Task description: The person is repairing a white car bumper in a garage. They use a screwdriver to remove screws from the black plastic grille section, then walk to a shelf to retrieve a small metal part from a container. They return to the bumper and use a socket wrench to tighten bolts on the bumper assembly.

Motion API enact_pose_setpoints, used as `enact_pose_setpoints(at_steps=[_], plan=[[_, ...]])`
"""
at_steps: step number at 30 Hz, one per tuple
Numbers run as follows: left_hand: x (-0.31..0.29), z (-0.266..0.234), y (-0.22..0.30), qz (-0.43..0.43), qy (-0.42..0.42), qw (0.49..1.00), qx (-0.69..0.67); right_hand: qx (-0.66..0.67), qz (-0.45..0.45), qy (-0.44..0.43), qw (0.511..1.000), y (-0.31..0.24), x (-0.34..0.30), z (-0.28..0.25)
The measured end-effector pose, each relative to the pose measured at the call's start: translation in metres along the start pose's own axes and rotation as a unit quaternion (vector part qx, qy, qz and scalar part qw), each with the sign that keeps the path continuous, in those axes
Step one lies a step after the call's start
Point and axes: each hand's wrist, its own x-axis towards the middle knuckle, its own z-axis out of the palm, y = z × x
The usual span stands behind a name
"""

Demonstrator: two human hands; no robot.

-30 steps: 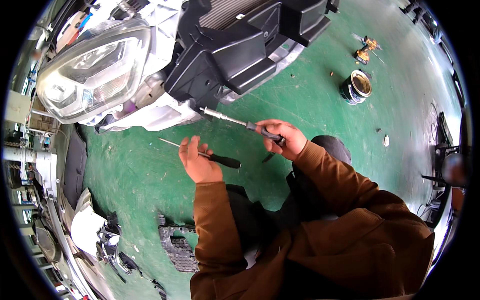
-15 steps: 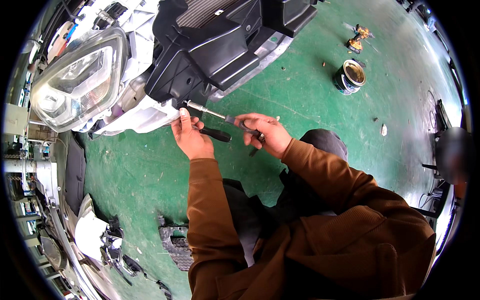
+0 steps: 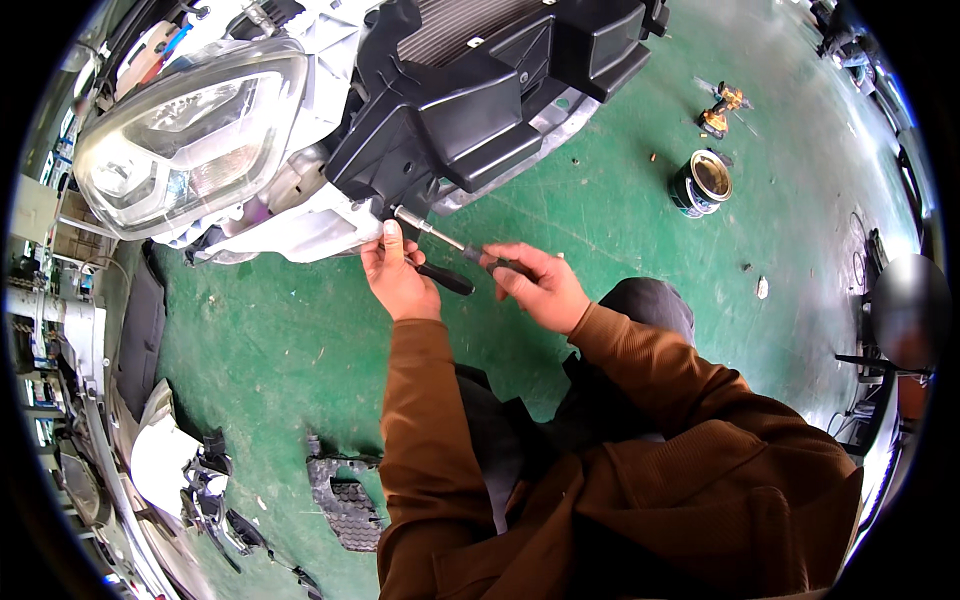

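Observation:
My right hand (image 3: 545, 287) grips the dark handle of a socket driver (image 3: 440, 235). Its silver shaft slants up and left, and the socket end is at the lower edge of a black plastic panel (image 3: 455, 125) on the car front. Close to that end, my left hand (image 3: 403, 278) is closed with the thumb up, touching the corner of a white lower body part (image 3: 310, 228). A black-handled tool (image 3: 446, 278) sticks out from my left fingers toward the right; its other end is hidden. Left of the panel sits a large clear headlight (image 3: 190, 150).
On the green floor stand a yellow cordless drill (image 3: 716, 110) and a dark bucket (image 3: 702, 183). A black textured plastic piece (image 3: 345, 500) lies at the lower left, near loose white and black car parts (image 3: 165, 455). A person (image 3: 910, 310) is at the far right edge.
The car front has shifted right in the picture. My right fingers have changed their hold on the driver's handle and turned further over it. My left hand stays by the white corner.

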Motion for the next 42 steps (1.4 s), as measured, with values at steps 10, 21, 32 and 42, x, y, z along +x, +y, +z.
enact_pose_setpoints(at_steps=[10,21,32,42], plan=[[-0.002,0.001,0.002,-0.002,-0.005,1.000,-0.010,-0.170,-0.069,0.082,0.980,-0.029,-0.011,0.035],[0.007,-0.008,0.000,-0.025,-0.010,0.997,-0.071,0.382,0.184,0.099,0.900,-0.038,-0.014,0.034],[0.009,-0.011,0.000,-0.022,-0.022,0.994,-0.101,-0.143,-0.056,0.169,0.974,-0.035,-0.028,0.074],[0.011,-0.008,0.002,-0.007,-0.035,0.992,-0.123,0.239,0.132,0.222,0.936,-0.045,-0.017,0.061]])
